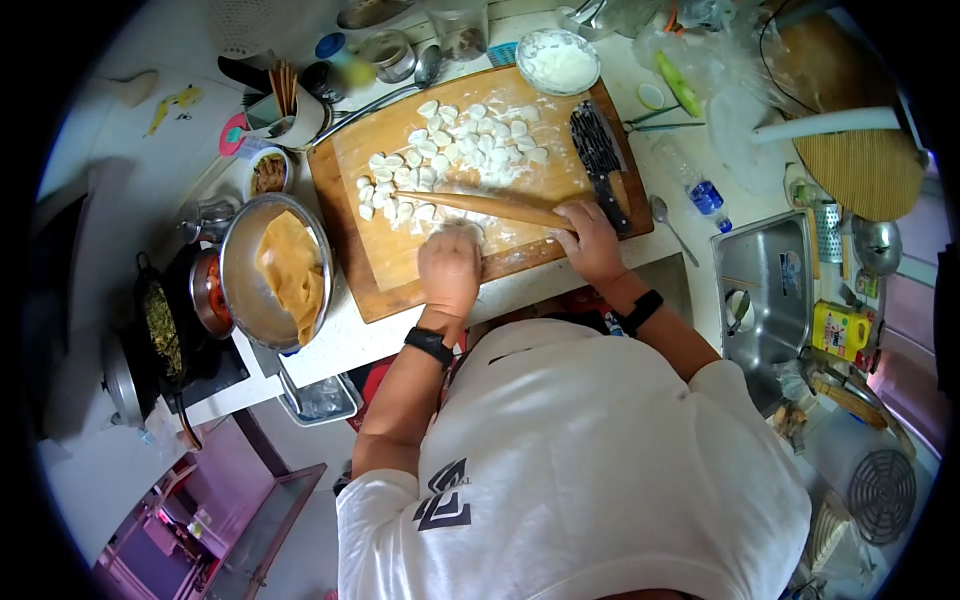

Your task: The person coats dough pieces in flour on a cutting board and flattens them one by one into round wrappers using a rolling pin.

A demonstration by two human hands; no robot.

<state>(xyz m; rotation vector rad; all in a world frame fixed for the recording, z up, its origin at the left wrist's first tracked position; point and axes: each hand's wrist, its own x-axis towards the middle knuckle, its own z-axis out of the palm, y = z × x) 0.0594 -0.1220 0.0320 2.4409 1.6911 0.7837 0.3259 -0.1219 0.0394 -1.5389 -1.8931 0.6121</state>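
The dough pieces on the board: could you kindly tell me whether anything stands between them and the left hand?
Yes: the rolling pin, its right end in the right hand, lies between the left hand and most of the dough pieces. A few lie on its near side, where it does not block.

White counter [345, 350], clock read from board centre, 12 = far side. Wooden board [385, 275] takes the middle, near the front edge. Big metal bowl [237, 270] at 8, just beside the board. Small bowl [290, 172] of brown food at 9. Utensil holder [295, 128] at 10, glass jar [388, 60] at 11, clear plastic tub [462, 30] at 12, beyond the board. Bowl of white powder [558, 62] at 1, overlapping the board's far edge; can't tell if it's on board or counter. Bottle [706, 197] lying at 3, metal spoon [659, 210] between it and the board. Steel sink [780, 340] set in at 4.
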